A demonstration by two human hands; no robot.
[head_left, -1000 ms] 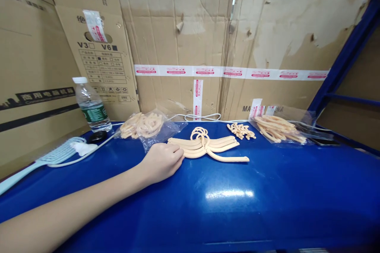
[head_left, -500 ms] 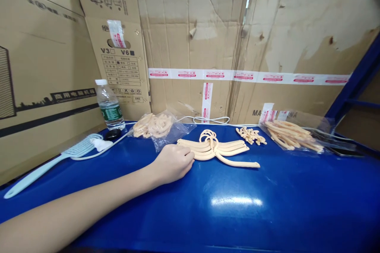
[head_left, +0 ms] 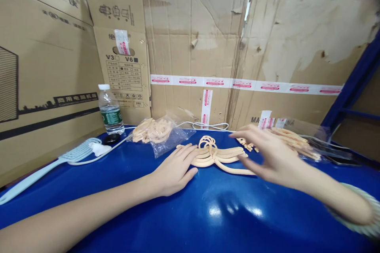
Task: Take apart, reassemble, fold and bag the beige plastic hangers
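Note:
A nested stack of beige hanger-shaped pieces (head_left: 203, 162) lies on the blue table, with several rounded loops standing up at its middle. My left hand (head_left: 175, 170) rests with fingers stretched out over the stack's left ends. Hovering at the right ends is my right hand (head_left: 271, 158), its thumb and fingers apart and nothing visible between them. One longer beige arm (head_left: 231, 170) angles out toward the front right, its tip hidden by that hand. Behind the hand, small curved beige pieces (head_left: 247, 144) are partly covered.
A clear bag of beige ring-like parts (head_left: 154, 130) lies at the back left, another bag of long beige parts (head_left: 292, 140) at the back right. A water bottle (head_left: 110, 110), a pale blue brush (head_left: 71, 154) and a white cable (head_left: 109, 151) are at left. Cardboard (head_left: 190, 55) walls the back.
My right hand has come in from the right to the stack's right ends. My left hand has opened from a closed grip and its fingers now lie flat. The camera view has tilted slightly up.

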